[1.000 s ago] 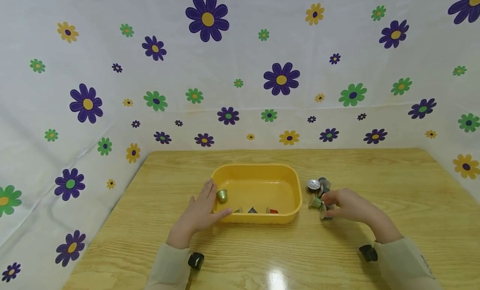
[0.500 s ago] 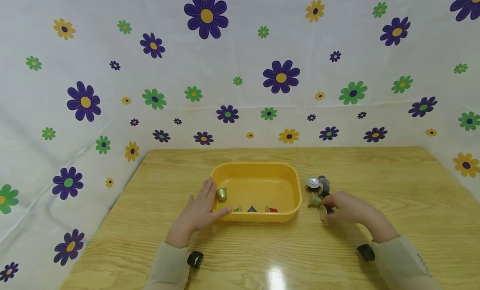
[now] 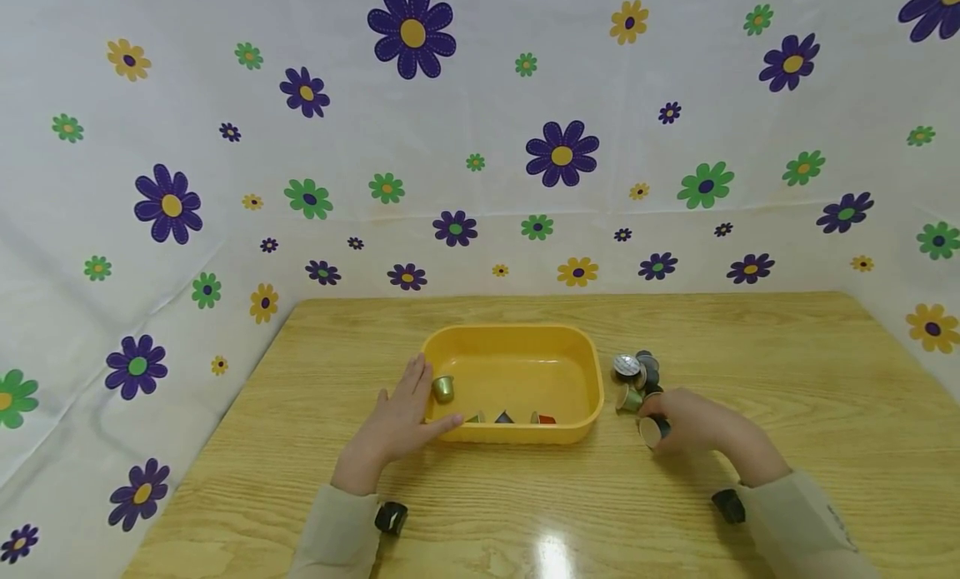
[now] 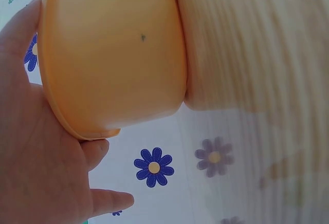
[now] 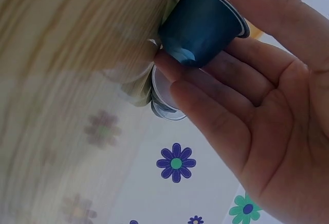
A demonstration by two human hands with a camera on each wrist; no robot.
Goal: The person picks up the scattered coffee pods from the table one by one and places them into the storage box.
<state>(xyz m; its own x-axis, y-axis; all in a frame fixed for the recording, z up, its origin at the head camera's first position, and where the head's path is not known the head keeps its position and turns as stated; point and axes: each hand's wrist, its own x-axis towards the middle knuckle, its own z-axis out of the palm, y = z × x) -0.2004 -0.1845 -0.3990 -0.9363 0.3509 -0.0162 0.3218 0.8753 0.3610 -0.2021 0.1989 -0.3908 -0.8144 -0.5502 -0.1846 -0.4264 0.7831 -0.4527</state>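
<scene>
A dark teal capsule (image 5: 203, 26) is held between the thumb and fingers of the right hand (image 3: 693, 425), its pale lid turned toward the left. Beside it, a cluster of capsules is seated on the tabletop (image 3: 480, 487): a silver-lidded capsule (image 3: 627, 366) is faced upward, and a pale green capsule (image 3: 628, 398) is tipped on its side. A yellow tray (image 3: 517, 377), rectangular with rounded corners, is touched along its left rim by the left hand (image 3: 397, 425). Inside, a gold-green capsule (image 3: 444, 390) is positioned near the left wall; a red capsule (image 3: 546, 419), a dark capsule (image 3: 504, 418) and a greenish capsule (image 3: 476, 418) are partly hidden by the near wall.
</scene>
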